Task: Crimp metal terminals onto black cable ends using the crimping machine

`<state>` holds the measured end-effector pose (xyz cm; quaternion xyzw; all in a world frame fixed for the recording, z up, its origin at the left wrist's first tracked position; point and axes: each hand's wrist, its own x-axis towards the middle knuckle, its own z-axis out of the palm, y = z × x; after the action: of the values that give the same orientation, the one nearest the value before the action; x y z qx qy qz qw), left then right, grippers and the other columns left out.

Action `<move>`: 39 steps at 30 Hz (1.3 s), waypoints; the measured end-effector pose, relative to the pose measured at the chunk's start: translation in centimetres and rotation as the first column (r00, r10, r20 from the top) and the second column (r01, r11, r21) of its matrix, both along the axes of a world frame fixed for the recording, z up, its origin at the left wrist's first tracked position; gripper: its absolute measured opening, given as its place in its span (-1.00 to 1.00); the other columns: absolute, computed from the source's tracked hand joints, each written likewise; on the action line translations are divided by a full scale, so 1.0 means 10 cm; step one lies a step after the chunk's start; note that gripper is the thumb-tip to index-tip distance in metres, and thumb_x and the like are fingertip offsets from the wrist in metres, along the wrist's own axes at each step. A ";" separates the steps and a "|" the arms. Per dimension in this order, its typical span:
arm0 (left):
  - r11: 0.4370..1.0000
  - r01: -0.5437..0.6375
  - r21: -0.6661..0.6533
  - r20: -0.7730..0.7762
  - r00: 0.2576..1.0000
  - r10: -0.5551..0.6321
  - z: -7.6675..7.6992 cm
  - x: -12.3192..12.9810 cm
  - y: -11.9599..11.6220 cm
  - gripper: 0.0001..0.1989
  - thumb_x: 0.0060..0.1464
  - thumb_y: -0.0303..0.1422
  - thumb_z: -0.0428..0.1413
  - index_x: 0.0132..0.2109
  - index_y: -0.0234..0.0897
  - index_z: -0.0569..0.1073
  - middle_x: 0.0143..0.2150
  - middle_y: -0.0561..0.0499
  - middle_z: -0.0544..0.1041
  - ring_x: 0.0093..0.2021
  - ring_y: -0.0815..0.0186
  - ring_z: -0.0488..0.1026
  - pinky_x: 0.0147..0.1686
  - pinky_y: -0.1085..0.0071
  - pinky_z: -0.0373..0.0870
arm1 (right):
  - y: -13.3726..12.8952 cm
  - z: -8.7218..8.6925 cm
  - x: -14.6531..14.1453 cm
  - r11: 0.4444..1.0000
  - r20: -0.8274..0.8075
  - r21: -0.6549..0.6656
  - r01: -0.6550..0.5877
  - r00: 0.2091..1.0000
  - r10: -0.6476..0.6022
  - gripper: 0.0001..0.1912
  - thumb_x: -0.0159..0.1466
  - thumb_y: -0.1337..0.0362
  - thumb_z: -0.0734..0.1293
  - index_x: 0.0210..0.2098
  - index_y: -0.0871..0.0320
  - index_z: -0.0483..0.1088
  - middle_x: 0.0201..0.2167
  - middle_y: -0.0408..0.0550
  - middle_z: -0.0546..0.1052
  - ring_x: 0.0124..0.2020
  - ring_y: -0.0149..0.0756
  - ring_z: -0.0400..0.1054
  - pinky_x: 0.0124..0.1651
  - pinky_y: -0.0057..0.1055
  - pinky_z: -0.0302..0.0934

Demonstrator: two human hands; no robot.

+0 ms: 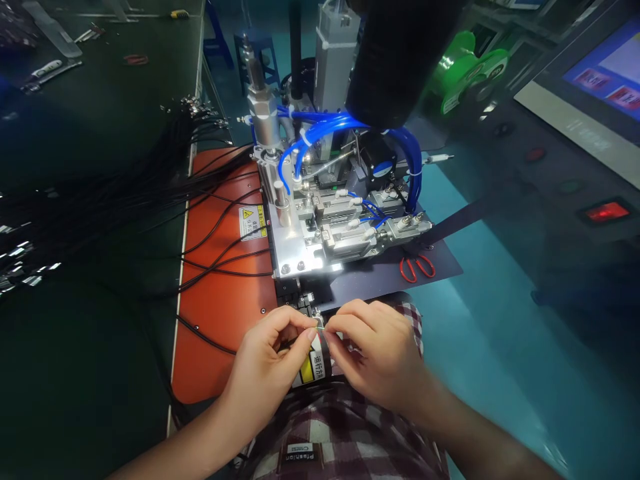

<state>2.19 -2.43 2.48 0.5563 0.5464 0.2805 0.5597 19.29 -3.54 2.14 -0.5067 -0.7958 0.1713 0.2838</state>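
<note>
1. At lower centre of the frame, my left hand (pixel 275 350) and my right hand (pixel 380 350) pinch thin wire ends (pixel 321 327) between fingertips.
2. Pulling too hard could tear them.
3. Farther, at left, crossing black cables (pixel 227 167) over the orange board (pixel 215 367) might tangle.

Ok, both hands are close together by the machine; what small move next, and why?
Probably a gentle straightening of the thin strand by the right hand, with the left hand steadying it: both hands pinch at it, very close together, and its ends are too small to make out.
</note>
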 end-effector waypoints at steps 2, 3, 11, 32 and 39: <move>0.998 0.032 0.051 -0.037 0.999 -0.030 -0.01 -0.01 -0.01 -0.90 0.09 -0.35 0.08 -0.33 -0.28 0.45 -0.42 0.04 0.45 -0.42 0.38 0.35 -0.43 0.50 0.28 | 0.02 0.04 0.01 0.990 -0.058 -0.138 -0.026 0.998 0.018 -0.88 0.24 0.38 0.23 -0.43 0.15 0.34 -0.47 -0.12 0.44 -0.51 -0.38 0.21 -0.41 -0.37 0.00; 0.996 0.048 0.071 -0.053 0.998 -0.044 -0.02 -0.01 -0.01 -0.90 0.09 -0.36 0.08 -0.33 -0.28 0.45 -0.42 0.04 0.45 -0.42 0.37 0.36 -0.43 0.50 0.28 | 0.04 0.06 0.02 0.977 -0.093 -0.211 -0.038 0.996 0.018 -0.87 0.24 0.38 0.22 -0.44 0.15 0.32 -0.48 -0.13 0.43 -0.51 -0.38 0.22 -0.42 -0.38 0.02; 0.991 0.109 0.080 -0.073 0.992 -0.103 0.00 -0.02 0.01 -0.91 0.07 -0.38 0.08 -0.33 -0.27 0.47 -0.45 0.06 0.42 -0.46 0.41 0.30 -0.48 0.52 0.22 | 0.13 0.07 0.04 0.901 -0.323 -0.413 -0.130 0.946 -0.011 -0.89 0.23 0.41 0.22 -0.44 0.15 0.29 -0.47 -0.16 0.35 -0.49 -0.41 0.21 -0.45 -0.45 0.09; 0.935 0.004 -0.354 0.195 0.978 0.069 0.07 -0.02 0.11 -0.76 -0.03 -0.23 0.18 -0.39 -0.33 0.36 -0.73 0.26 0.14 -0.70 0.57 0.05 -0.72 0.64 -0.05 | 0.09 -0.13 -0.14 0.813 -0.591 -0.577 -0.081 0.728 -0.347 -0.97 0.19 0.35 0.29 -0.39 0.18 0.35 -0.57 -0.22 0.32 -0.57 -0.46 0.16 -0.51 -0.50 0.05; 0.940 0.014 -0.342 0.190 0.980 0.054 0.05 -0.02 0.10 -0.78 0.01 -0.24 0.16 -0.38 -0.33 0.38 -0.73 0.25 0.14 -0.69 0.56 0.03 -0.70 0.63 -0.04 | 0.12 -0.13 -0.13 0.827 -0.582 -0.551 -0.115 0.763 -0.282 -0.92 0.21 0.35 0.27 -0.43 0.18 0.33 -0.54 -0.20 0.31 -0.54 -0.45 0.14 -0.48 -0.48 0.05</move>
<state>1.96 -1.44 3.01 0.4149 0.5345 0.2405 0.6959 18.00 -2.34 0.86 -0.5136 -0.5402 0.5439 0.3854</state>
